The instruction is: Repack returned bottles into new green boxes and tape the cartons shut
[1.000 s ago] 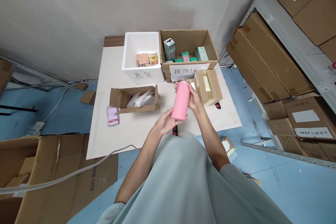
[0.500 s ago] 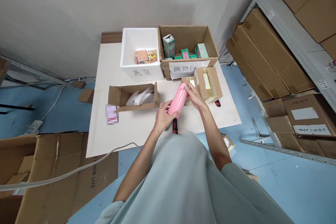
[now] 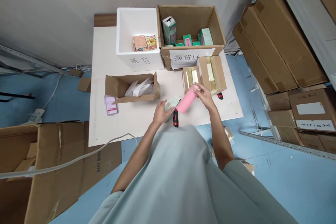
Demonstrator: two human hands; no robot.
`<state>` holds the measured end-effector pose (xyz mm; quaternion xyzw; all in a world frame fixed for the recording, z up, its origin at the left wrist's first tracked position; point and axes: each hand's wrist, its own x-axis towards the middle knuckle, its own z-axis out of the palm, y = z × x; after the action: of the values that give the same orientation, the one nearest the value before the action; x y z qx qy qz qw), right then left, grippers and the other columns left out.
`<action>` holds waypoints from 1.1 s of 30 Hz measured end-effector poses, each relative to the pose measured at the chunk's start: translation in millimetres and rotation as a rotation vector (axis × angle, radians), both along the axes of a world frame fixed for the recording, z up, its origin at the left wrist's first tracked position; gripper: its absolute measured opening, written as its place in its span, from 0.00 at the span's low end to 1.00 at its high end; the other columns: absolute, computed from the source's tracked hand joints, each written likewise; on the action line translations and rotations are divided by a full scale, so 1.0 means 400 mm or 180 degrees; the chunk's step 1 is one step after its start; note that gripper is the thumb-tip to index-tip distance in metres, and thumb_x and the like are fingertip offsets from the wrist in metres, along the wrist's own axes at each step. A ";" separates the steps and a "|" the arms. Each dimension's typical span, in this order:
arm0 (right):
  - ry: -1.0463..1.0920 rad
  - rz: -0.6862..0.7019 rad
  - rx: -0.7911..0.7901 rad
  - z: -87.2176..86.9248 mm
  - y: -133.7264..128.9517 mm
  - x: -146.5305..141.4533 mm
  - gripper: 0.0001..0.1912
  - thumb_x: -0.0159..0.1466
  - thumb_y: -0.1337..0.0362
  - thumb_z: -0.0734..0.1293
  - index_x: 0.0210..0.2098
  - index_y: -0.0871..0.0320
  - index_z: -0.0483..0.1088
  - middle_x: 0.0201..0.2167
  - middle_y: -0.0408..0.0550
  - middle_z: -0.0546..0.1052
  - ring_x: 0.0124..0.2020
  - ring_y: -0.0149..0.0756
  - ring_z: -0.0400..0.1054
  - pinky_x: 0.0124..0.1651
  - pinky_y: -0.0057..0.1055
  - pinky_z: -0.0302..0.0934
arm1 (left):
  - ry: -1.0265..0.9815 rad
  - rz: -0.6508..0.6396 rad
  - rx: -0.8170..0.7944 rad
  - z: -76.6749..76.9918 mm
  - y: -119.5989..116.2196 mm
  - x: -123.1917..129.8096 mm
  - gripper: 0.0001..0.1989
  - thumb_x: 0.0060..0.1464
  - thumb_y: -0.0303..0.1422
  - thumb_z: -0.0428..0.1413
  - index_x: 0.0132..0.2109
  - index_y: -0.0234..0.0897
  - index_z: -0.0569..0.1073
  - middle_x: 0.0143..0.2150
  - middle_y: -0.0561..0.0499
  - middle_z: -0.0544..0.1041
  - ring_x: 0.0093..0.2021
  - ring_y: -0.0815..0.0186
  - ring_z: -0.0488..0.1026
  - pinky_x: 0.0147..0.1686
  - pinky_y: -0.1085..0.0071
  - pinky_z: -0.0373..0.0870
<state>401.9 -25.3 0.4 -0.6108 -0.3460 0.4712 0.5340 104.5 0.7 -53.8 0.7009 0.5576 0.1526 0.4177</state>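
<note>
My right hand (image 3: 205,97) is closed on the upper end of a pink bottle (image 3: 187,100), which tilts over the front of the table. Fingers and thumb of my left hand (image 3: 160,113) are round the near left side of a pale green box (image 3: 172,103), just left of the bottle's lower end. Part of that box is hidden by the hand. A black-and-red handle (image 3: 175,119) lies between the hands at the table's front edge. Two taped cardboard boxes, a small one (image 3: 188,79) and a larger one (image 3: 219,73), stand beyond the bottle.
On the white table (image 3: 141,120) are a foam box (image 3: 140,61) with booklets, a labelled carton (image 3: 191,15) with green-and-pink boxes, and an open carton (image 3: 136,98) with plastic bags. Shelving with cartons (image 3: 283,42) stands right. A cable (image 3: 86,161) crosses at left.
My left hand has let go of the bottle and moved down-left onto the pale green box. My right hand has carried the bottle slightly to the right. The view has tilted downward.
</note>
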 end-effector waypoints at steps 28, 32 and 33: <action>-0.0716 -0.0043 0.0403 0.059 0.008 -0.112 0.34 0.63 0.43 0.82 0.65 0.46 0.82 0.66 0.55 0.79 0.69 0.56 0.73 0.78 0.51 0.68 | 0.0525 -0.0148 -0.0104 -0.074 -0.042 -0.281 0.37 0.44 0.27 0.61 0.64 0.39 0.72 0.68 0.38 0.79 0.69 0.43 0.74 0.71 0.50 0.71; -0.0882 -0.0007 0.0340 0.073 0.012 -0.108 0.35 0.63 0.44 0.83 0.67 0.44 0.81 0.68 0.54 0.77 0.70 0.57 0.71 0.82 0.52 0.62 | 0.0468 -0.0205 0.0001 -0.068 -0.044 -0.282 0.35 0.46 0.26 0.61 0.64 0.39 0.72 0.67 0.38 0.79 0.69 0.43 0.74 0.71 0.51 0.71; -0.0908 0.0024 0.0309 0.076 0.010 -0.107 0.36 0.64 0.44 0.83 0.68 0.44 0.81 0.69 0.54 0.77 0.71 0.58 0.71 0.83 0.53 0.60 | 0.0451 -0.0214 0.0033 -0.064 -0.043 -0.280 0.35 0.46 0.26 0.61 0.64 0.39 0.72 0.67 0.38 0.79 0.69 0.44 0.74 0.71 0.51 0.71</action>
<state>359.1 -21.1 30.8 -0.6437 -0.4430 0.3644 0.5066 -7.6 -16.5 -79.6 0.7304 0.5612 0.0914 0.3784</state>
